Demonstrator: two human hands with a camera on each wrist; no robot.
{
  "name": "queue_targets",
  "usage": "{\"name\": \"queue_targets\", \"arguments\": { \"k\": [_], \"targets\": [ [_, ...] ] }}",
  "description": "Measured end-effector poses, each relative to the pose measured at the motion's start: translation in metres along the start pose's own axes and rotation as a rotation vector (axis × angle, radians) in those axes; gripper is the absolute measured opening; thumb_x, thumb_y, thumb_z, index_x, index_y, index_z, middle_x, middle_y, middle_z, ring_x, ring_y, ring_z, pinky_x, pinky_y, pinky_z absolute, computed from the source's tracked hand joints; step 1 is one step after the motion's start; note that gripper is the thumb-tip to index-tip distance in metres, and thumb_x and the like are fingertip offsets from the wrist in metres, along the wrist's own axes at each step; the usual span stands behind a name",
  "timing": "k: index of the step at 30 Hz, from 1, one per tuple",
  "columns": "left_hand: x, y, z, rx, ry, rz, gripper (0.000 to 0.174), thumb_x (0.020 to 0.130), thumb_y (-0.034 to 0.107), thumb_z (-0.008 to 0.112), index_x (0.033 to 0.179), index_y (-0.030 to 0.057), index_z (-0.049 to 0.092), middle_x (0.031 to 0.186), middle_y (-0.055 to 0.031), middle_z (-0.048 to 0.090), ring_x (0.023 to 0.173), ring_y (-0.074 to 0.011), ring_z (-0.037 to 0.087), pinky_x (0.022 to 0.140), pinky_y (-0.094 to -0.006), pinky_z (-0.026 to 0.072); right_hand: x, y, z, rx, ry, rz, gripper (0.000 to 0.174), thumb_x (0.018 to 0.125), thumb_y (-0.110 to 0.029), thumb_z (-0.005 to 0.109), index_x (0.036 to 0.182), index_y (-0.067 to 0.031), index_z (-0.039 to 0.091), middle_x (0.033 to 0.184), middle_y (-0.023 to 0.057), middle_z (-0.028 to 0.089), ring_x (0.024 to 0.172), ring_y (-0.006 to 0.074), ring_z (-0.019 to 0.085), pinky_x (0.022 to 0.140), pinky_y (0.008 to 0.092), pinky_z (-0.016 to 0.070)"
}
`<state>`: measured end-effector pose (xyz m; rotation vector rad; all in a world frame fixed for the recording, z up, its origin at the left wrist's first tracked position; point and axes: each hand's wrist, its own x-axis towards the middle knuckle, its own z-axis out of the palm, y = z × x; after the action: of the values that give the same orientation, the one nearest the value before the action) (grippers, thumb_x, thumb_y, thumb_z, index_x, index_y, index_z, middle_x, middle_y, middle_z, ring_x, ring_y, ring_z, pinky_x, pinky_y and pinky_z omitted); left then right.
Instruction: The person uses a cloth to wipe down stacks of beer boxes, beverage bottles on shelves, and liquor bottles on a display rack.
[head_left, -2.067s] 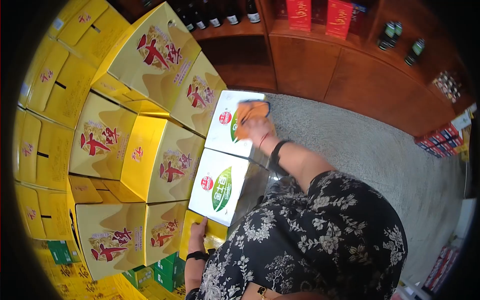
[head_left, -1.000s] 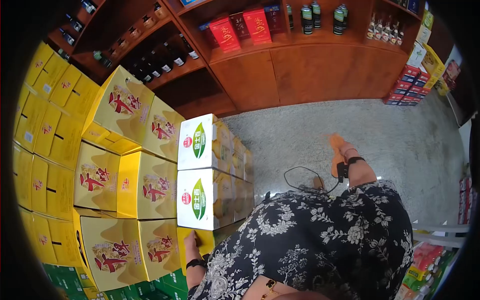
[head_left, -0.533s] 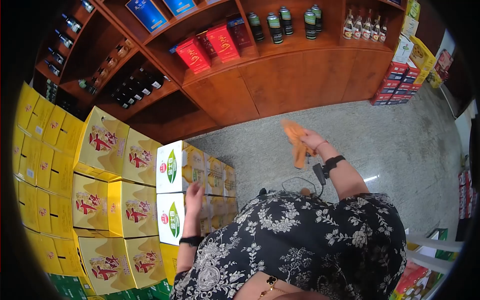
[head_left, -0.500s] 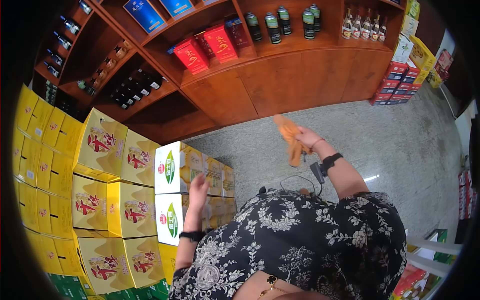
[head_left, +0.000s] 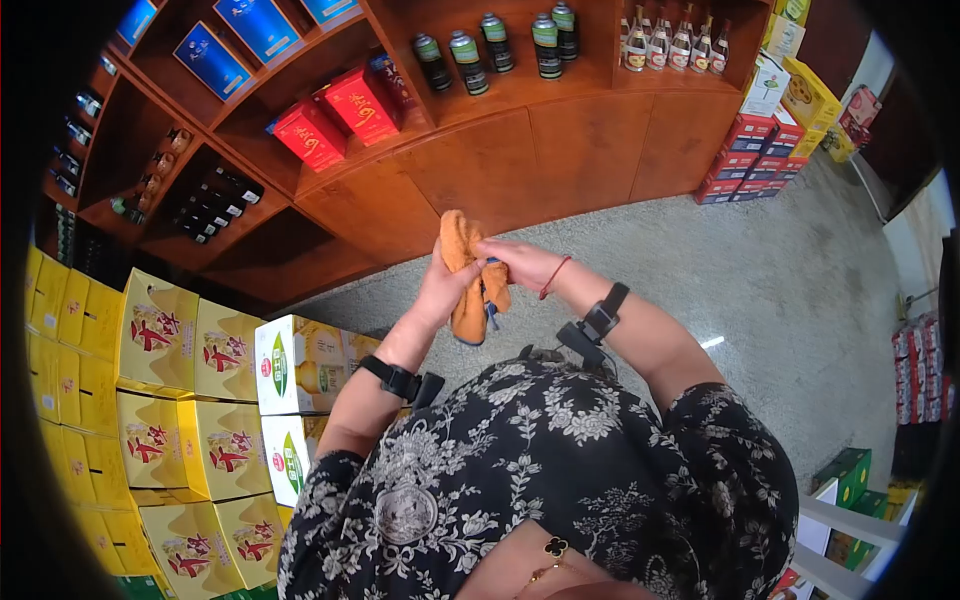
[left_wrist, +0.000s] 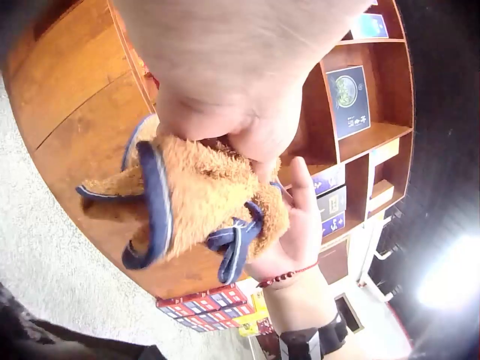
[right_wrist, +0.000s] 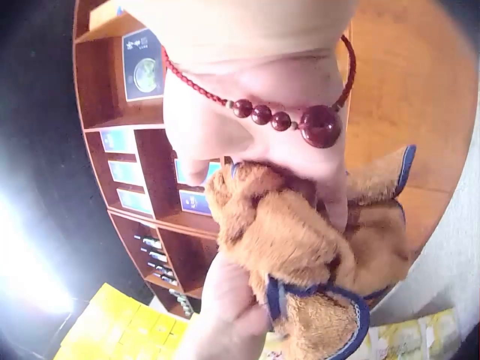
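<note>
An orange cloth point(head_left: 462, 310) with blue edging is bunched between both hands in front of the body. The left hand point(head_left: 442, 285) grips its left side, thumb across the cloth. From the right, the right hand point(head_left: 522, 265) pinches the cloth's upper part. In the left wrist view the cloth point(left_wrist: 202, 195) hangs in folds below the left hand point(left_wrist: 225, 97), with the right hand point(left_wrist: 300, 232) on its far side. The right wrist view has the cloth point(right_wrist: 292, 232) under the right hand point(right_wrist: 255, 127), and the left hand point(right_wrist: 229, 300) holding it from below.
Yellow cartons point(head_left: 157, 335) and white cartons point(head_left: 300, 370) are stacked at the left. Wooden shelves point(head_left: 490, 110) with bottles, cans and boxes curve along the back. Red and blue packs point(head_left: 735, 160) stand at the far right on the grey floor point(head_left: 780, 300).
The left hand has left the cartons and taken hold of the cloth. The right hand has brought the cloth left, in front of the body. The view has turned right.
</note>
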<state>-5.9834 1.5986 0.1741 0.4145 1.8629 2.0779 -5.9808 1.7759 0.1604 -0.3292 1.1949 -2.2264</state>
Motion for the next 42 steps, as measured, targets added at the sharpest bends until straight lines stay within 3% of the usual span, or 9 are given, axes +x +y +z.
{"name": "queue_targets", "arguments": {
  "k": [6,11,15,22,25,34,36,40,42],
  "targets": [
    [0.070,-0.034,-0.012,-0.062,0.112,-0.076,0.050,0.085,0.000,0.060,0.128,0.0003,0.035,0.113,-0.0124,0.057,0.101,-0.0212,0.059,0.083,-0.0347,0.0526,-0.095,-0.025,-0.067,-0.403,0.404,0.139,0.057,0.094,-0.043,0.049,0.140,-0.0099,0.040,0.131,0.0112,0.051,0.115,0.0195,0.054,0.096,0.0340,0.0434],
    [0.142,-0.050,-0.067,0.130,0.319,-0.038,0.044,0.084,0.000,0.059,0.124,0.0007,0.039,0.108,-0.0120,0.058,0.096,-0.0228,0.060,0.081,-0.0357,0.0529,-0.212,0.001,-0.172,-0.258,0.977,0.225,0.055,0.088,-0.045,0.057,0.128,-0.0078,0.051,0.114,0.0101,0.061,0.099,0.0208,0.061,0.083,0.0324,0.0483],
    [0.224,-0.053,-0.098,0.251,0.440,0.003,0.056,0.079,0.008,0.067,0.128,0.0004,0.039,0.107,-0.0154,0.060,0.093,-0.0250,0.062,0.081,-0.0340,0.0509,-0.270,0.003,-0.208,-0.179,1.215,0.308,0.054,0.087,-0.044,0.057,0.126,-0.0067,0.051,0.113,0.0108,0.061,0.095,0.0230,0.063,0.075,0.0349,0.0505],
    [0.401,-0.080,-0.118,0.796,0.625,-0.019,0.068,0.076,0.022,0.070,0.134,0.0067,0.038,0.124,-0.0222,0.049,0.114,-0.0372,0.050,0.097,-0.0424,0.0409,-0.315,-0.004,-0.274,-0.013,1.496,0.393,0.045,0.090,-0.039,0.054,0.124,-0.0089,0.051,0.105,0.0102,0.064,0.089,0.0232,0.065,0.068,0.0348,0.0522],
    [0.461,-0.071,-0.112,0.982,0.639,-0.102,0.066,0.079,0.022,0.068,0.135,0.0097,0.038,0.127,-0.0221,0.046,0.117,-0.0377,0.047,0.100,-0.0420,0.0385,-0.315,-0.024,-0.284,-0.091,1.538,0.599,0.043,0.090,-0.038,0.055,0.122,-0.0102,0.052,0.103,0.0095,0.064,0.086,0.0222,0.065,0.065,0.0334,0.0513],
    [0.583,-0.171,-0.113,1.472,0.565,-0.354,0.071,0.087,0.048,0.054,0.141,0.0077,0.031,0.138,-0.0154,0.037,0.129,-0.0363,0.031,0.102,-0.0521,0.0287,-0.323,-0.023,-0.272,0.033,1.616,0.678,0.041,0.091,-0.034,0.054,0.124,-0.0097,0.053,0.100,0.0098,0.065,0.080,0.0208,0.065,0.062,0.0323,0.0516],
    [0.581,-0.173,-0.113,1.436,0.531,-0.401,0.070,0.088,0.047,0.052,0.141,0.0073,0.032,0.141,-0.0135,0.034,0.131,-0.0354,0.028,0.104,-0.0517,0.0241,-0.310,-0.035,-0.254,0.035,1.589,0.693,0.042,0.094,-0.024,0.051,0.126,0.0030,0.048,0.109,0.0154,0.064,0.095,0.0284,0.065,0.079,0.0364,0.0556],
    [0.581,-0.165,-0.103,1.441,0.547,-0.382,0.067,0.088,0.043,0.053,0.141,0.0072,0.033,0.140,-0.0132,0.035,0.131,-0.0334,0.029,0.104,-0.0523,0.0246,-0.346,0.006,-0.253,-0.075,1.510,0.726,0.037,0.091,-0.030,0.055,0.123,-0.0105,0.054,0.097,0.0094,0.066,0.080,0.0221,0.066,0.060,0.0309,0.0513],
    [0.580,-0.158,-0.078,1.557,0.460,-0.419,0.061,0.088,0.037,0.053,0.138,0.0069,0.037,0.139,-0.0136,0.037,0.130,-0.0333,0.031,0.104,-0.0523,0.0256,-0.385,0.046,-0.275,-0.462,1.300,0.770,0.038,0.091,-0.030,0.056,0.123,-0.0102,0.054,0.097,0.0093,0.066,0.079,0.0219,0.067,0.058,0.0306,0.0509]
  ]
}}
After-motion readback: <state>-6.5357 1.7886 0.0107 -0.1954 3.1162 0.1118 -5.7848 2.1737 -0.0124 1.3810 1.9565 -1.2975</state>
